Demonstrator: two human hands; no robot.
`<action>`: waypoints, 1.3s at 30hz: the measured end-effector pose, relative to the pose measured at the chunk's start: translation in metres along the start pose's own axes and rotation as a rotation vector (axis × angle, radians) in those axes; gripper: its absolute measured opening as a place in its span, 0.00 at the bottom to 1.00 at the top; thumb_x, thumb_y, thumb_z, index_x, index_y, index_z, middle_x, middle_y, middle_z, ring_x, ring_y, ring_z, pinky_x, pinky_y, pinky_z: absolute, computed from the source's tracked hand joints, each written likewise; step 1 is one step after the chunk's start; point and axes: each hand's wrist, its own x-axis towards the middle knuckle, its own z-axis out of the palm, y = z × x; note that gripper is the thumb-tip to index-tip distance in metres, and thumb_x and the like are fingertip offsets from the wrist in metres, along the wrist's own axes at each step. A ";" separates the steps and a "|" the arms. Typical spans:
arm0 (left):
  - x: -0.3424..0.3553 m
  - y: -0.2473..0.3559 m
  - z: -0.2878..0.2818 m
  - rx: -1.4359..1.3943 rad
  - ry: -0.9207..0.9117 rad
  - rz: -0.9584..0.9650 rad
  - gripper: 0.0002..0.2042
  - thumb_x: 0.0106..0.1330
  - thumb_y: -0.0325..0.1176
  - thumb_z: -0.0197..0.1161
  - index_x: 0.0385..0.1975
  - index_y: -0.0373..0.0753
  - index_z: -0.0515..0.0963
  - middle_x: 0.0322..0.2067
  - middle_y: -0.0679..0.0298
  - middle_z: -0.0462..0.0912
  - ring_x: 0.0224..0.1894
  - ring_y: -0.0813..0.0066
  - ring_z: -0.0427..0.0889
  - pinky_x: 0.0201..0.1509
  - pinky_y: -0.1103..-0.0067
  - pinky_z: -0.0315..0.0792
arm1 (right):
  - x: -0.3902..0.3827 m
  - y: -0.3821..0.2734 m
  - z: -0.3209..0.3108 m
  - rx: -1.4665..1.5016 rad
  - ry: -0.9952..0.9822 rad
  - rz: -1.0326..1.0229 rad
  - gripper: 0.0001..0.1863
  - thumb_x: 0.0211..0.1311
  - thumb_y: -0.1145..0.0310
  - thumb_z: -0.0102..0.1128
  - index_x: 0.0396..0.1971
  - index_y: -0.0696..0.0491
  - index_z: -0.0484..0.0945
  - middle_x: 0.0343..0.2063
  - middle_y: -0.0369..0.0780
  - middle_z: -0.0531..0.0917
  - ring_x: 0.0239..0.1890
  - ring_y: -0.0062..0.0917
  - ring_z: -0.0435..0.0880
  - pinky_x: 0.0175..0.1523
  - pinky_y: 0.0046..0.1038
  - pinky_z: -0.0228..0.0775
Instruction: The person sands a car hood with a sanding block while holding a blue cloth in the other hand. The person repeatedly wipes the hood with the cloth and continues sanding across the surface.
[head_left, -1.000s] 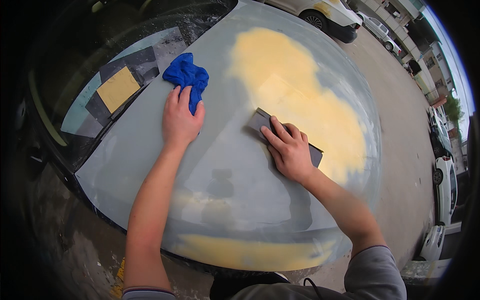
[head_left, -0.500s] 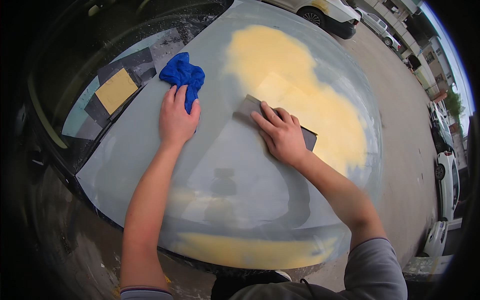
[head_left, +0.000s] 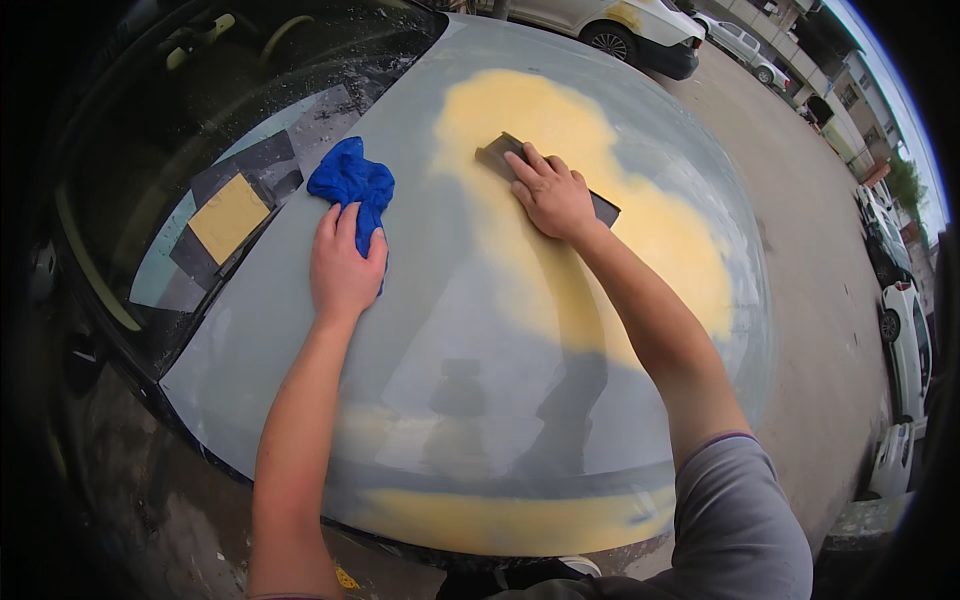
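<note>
A grey car hood spreads beneath both hands, with a large pale-yellow patch over its far right part. My right hand grips a dark sanding block, pressing it flat against the yellow patch; the block's two ends stick out past my fingers. On the left side of the hood, my left hand rests with its fingers closed over the lower end of a bunched blue cloth. The cloth's underside is hidden.
By the windshield lie a yellow sheet of abrasive paper and several dark sheets. Another yellow band crosses the hood's near edge. A white car stands beyond the hood, and several parked cars line the far right of the pavement.
My right hand has slid the sanding block away from me, from the patch's near-left edge onto its upper part. My left hand stays on the blue cloth; the whole view has shifted slightly.
</note>
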 end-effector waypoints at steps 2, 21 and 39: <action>-0.007 -0.020 -0.006 0.048 0.004 -0.014 0.27 0.74 0.44 0.68 0.71 0.41 0.79 0.72 0.47 0.77 0.72 0.43 0.78 0.75 0.57 0.75 | -0.093 -0.039 -0.011 0.029 0.017 -0.153 0.30 0.86 0.52 0.52 0.82 0.39 0.68 0.84 0.39 0.66 0.77 0.41 0.70 0.75 0.47 0.67; -0.006 -0.023 -0.008 0.042 -0.008 -0.009 0.26 0.76 0.43 0.67 0.71 0.40 0.79 0.71 0.46 0.78 0.72 0.42 0.78 0.75 0.58 0.74 | -0.182 -0.018 -0.034 0.075 -0.020 -0.187 0.31 0.81 0.56 0.62 0.80 0.36 0.71 0.84 0.38 0.66 0.77 0.41 0.70 0.75 0.46 0.67; -0.003 -0.025 -0.006 0.079 -0.038 -0.016 0.26 0.79 0.44 0.65 0.73 0.39 0.77 0.73 0.47 0.77 0.73 0.43 0.77 0.77 0.58 0.73 | -0.213 0.013 -0.038 0.043 0.046 -0.203 0.31 0.74 0.58 0.71 0.75 0.35 0.75 0.78 0.36 0.73 0.71 0.36 0.74 0.69 0.41 0.70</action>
